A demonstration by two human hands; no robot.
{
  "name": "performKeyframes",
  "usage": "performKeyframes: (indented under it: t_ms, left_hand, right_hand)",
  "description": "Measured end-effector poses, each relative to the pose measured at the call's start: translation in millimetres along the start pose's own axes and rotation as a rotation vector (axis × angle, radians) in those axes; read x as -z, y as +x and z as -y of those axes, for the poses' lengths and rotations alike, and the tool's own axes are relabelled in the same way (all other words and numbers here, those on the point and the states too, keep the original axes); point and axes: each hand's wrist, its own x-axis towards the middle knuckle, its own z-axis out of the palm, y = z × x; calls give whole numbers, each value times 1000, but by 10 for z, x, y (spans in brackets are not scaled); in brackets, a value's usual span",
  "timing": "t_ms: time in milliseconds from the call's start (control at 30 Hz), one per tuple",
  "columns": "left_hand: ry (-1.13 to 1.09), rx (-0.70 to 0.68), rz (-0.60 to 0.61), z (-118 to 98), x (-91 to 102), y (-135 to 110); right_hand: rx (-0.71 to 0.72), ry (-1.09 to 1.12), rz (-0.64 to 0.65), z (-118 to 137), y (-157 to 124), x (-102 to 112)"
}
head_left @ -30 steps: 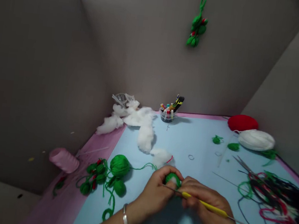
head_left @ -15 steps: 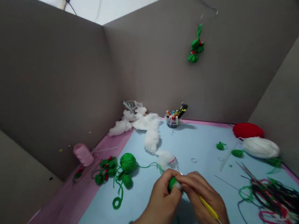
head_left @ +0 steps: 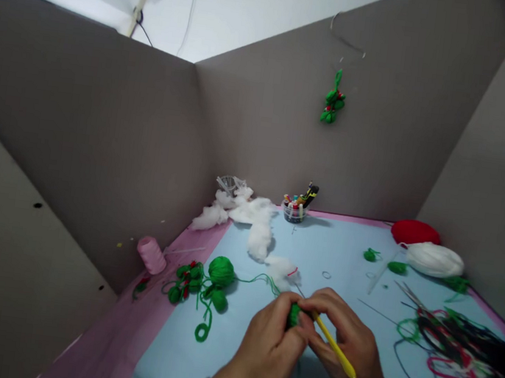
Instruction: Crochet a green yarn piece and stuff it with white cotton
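My left hand is closed round a small green crocheted piece, which shows only between the fingers. My right hand pinches a yellow-handled crochet hook, whose tip meets the green piece and whose metal shaft runs down to the right. A green strand leads from the piece to a green yarn ball lying to the left on the blue mat. A bracelet sits on my left wrist.
White stuffing, a small cup of pens, red yarn and white yarn, scissors, a tangle of coloured strands, a pink spool and green crocheted bits. Grey panels enclose the mat; a green ornament hangs there.
The view has tilted upward, showing more wall and ceiling. Both hands have drawn closer together over the green piece, and the hook now points more steeply toward it.
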Motion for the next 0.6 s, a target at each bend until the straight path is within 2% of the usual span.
performKeyframes:
  t_ms: [100,167,267,400,600]
  left_hand:
    - [52,-3,-43,58,-86,-18]
    - [9,-3,-59,118,-130,1]
    - [-227,15,-51,216,-162,70]
    - [-548,154,31,319,-186,178]
    - [-493,127,-63,388,-224,292]
  right_hand:
    - [55,-63,-7,30,-35,-4]
    - [107,-91,-17,23,-58,-17]
    - [133,-143,-29,-10,-91,-35]
    - [82,-211,-24,-84,-156,-28]
    - [13,-220,47,-222,-240,-19]
